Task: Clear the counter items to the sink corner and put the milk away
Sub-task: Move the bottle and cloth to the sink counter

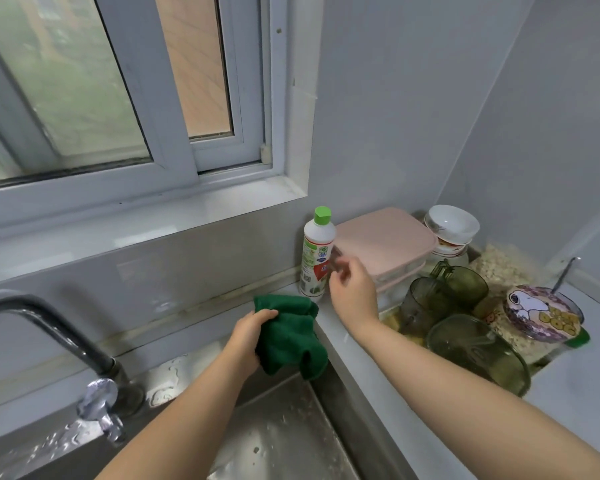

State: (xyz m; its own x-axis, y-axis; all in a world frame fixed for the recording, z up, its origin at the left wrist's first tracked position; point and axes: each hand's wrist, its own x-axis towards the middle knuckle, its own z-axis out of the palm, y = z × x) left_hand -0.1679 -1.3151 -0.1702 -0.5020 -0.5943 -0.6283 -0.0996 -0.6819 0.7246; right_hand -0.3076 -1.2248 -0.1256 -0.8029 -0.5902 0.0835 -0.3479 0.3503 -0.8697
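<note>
Counter (586,393) corner by sink (274,427): pink box (385,237) against wall, its near corner hidden behind right hand (354,292). Green glass cups (465,289) crowd beside it, stacked bowls (452,225) behind. Left hand (248,337) grips green cloth (288,334) over sink edge. Upright bottle (316,258) stands just left of box. Right hand motion-blurred beside bottle, fingers loosely curled; cannot tell whether it touches.

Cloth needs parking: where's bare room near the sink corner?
Free for the green cloth: the counter strip between sink and green glasses, and the window sill. Crowded: behind the bottle, pink boxes, bowls and glasses packed together.
</note>
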